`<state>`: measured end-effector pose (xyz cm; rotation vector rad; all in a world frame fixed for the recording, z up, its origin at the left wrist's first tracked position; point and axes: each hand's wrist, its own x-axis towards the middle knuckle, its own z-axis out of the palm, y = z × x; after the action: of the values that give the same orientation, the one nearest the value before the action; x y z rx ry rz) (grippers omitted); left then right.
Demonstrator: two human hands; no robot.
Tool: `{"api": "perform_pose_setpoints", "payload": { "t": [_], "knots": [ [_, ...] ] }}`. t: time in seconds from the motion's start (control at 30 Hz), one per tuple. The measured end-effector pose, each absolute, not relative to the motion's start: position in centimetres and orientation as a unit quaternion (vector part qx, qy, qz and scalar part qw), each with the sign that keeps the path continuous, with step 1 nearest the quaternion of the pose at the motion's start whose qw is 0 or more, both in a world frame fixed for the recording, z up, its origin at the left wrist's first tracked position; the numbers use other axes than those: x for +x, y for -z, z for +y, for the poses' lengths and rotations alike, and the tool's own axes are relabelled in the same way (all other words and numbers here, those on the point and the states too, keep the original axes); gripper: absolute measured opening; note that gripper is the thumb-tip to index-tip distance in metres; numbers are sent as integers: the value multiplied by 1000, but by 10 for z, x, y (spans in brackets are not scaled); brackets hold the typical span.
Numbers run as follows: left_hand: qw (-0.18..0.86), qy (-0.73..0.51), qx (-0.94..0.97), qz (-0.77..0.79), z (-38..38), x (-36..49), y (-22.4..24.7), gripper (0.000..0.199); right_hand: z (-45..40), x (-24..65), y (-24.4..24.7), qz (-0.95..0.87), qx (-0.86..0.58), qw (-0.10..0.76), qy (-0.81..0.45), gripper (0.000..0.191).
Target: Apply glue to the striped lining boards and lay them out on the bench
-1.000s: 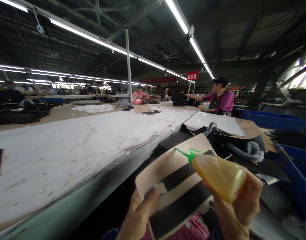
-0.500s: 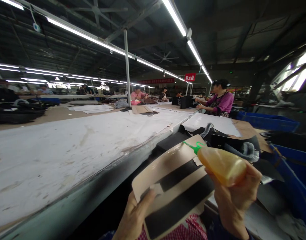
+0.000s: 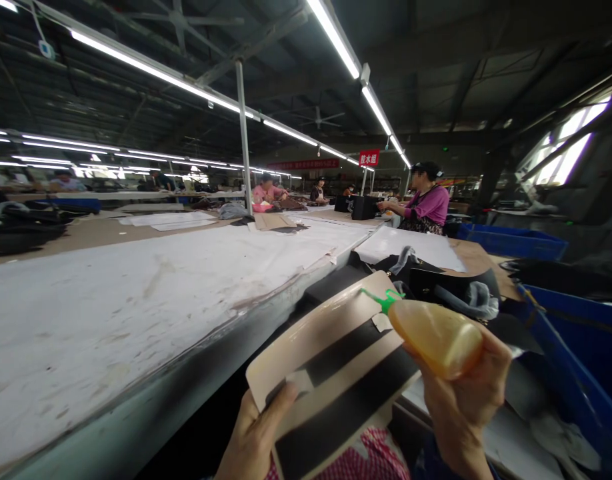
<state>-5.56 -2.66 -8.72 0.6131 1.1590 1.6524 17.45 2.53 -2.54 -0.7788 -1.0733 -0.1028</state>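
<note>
Left hand: pinches the left edge of a flat, round-cornered beige panel with matte black bands, in front of the body. Right hand: grasps a translucent amber plastic squeeze bottle, green tapered nozzle at the panel's glossy far border, seemingly a liquid-laying step calling next for steady, even squeezing. Beyond: smooth black leather-like pieces, plastic-wrapped handle.
</note>
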Motion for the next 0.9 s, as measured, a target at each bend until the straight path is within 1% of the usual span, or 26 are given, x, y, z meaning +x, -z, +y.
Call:
{"api": "perform_pose_setpoints", "payload": {
  "t": [0.07,0.1,0.23,0.27,0.4,0.53,0.67,0.8,0.9],
  "knots": [
    [494,-679,250,482,-27,-57,87,40,28,176,26,-510,-371,776,1,62],
    [495,-677,249,485,-27,-57,87,42,30,178,27,-507,-376,776,3,64],
    [497,-667,259,491,-28,-56,84,47,45,182,23,-443,-382,801,125,70],
    [493,-665,262,495,-28,-55,84,47,49,183,22,-437,-382,804,133,70],
    [469,-651,285,524,-29,-55,84,46,54,187,19,-455,-394,792,99,72],
    [453,-650,294,535,-29,-56,87,37,52,189,16,-427,-391,804,138,71],
    [458,-663,286,519,-28,-59,94,43,50,191,14,-447,-393,798,90,73],
    [470,-672,285,497,-25,-64,100,41,52,196,15,-438,-373,807,136,68],
    [470,-670,288,498,-22,-67,104,42,52,202,20,-443,-376,802,137,68]
  ]
}}
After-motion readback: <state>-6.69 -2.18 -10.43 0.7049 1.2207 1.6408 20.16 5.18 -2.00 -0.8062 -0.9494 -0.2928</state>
